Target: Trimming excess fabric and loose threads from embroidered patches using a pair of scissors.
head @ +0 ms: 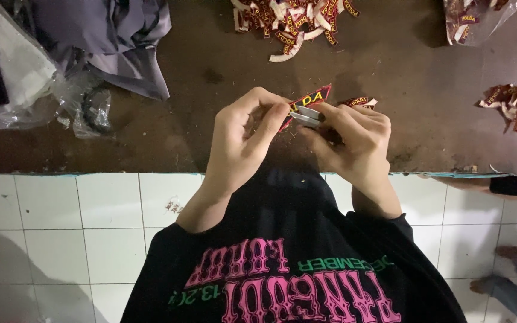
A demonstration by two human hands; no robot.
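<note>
Both hands (303, 134) pinching red label (312, 98)

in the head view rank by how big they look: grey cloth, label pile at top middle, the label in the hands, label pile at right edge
1. grey cloth, cut off by the frame
2. label pile at top middle, also cut off
3. label pile at right edge
4. held label, pinched by left hand and right hand, partly hidden

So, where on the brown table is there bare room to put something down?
The brown table is bare right of the hands, between the top label pile and the label pile at the right edge. Another bare patch lies between the grey cloth and the left hand. The left corner, with plastic bags, is crowded.
</note>
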